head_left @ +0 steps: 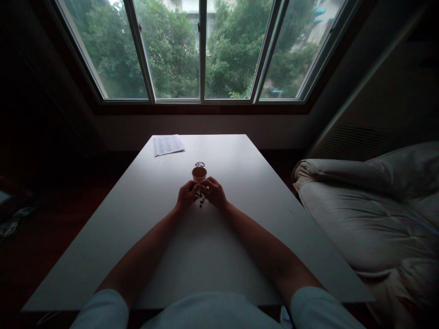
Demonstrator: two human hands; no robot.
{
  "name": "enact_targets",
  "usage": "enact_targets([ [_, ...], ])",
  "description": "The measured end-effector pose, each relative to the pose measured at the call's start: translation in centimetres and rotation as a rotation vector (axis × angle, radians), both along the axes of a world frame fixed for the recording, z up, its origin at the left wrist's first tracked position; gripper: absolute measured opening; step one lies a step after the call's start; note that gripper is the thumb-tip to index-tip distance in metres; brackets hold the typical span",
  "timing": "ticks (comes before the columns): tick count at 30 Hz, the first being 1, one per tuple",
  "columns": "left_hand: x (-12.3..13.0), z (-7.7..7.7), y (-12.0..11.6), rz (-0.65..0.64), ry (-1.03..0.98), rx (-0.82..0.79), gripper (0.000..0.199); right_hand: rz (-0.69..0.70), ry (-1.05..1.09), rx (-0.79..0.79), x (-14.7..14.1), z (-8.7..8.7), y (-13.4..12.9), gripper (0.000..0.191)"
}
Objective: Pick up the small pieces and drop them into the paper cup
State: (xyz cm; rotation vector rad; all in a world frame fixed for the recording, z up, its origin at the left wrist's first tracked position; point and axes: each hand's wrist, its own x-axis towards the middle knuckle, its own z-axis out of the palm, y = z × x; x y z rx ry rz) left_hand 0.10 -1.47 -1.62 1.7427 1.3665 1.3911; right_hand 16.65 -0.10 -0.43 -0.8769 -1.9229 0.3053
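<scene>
My left hand [187, 193] and my right hand [214, 192] meet just in front of a small paper cup [199, 174], fingertips pinched close together. Whatever lies between the fingers is too small and dark to make out. Several small dark and yellowish beads or pellets [200, 199] lie loose on the white table [240, 164], below and between the hands. Behind the cup rests a thin ring-shaped loop [200, 164], perhaps of cord or wire. The cup stands upright, its inside brownish in the dim light.
Printed paper sheets [168, 145] lie at the table's far left corner. To the right, a sofa or bed with pale rumpled covers [343, 219] stands close to the table edge. A wide window [202, 55] is beyond the far end.
</scene>
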Motion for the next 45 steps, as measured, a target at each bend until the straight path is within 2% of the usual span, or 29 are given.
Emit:
enact_targets([
  [9,0.1,0.2,-0.2,0.007,0.032,-0.018,0.029,-0.005,-0.025,-0.013,0.1,0.2,-0.1,0.012],
  [16,-0.3,0.4,-0.2,0.115,0.085,-0.021,0.027,-0.068,-0.005,0.0,0.2,0.5,0.1,0.011],
  [25,-0.8,0.3,-0.2,0.172,0.154,-0.063,0.025,-0.124,0.096,0.01,0.4,2.1,1.4,0.015],
  [31,-0.7,0.4,-0.3,0.186,0.155,-0.075,0.025,-0.116,0.041,-0.047,0.2,2.8,2.8,0.017],
  [36,-1.2,0.3,-0.2,0.235,0.167,-0.056,0.024,-0.142,0.035,-0.029,0.7,3.3,2.8,0.018],
  [41,-1.6,0.2,0.0,0.263,0.154,-0.091,0.03,-0.048,-0.121,-0.007,1.7,2.3,1.5,0.016],
  [45,-1.6,-0.2,0.2,0.19,0.159,-0.116,0.04,0.068,-0.362,-0.053,2.1,0.5,1.3,0.011],
])
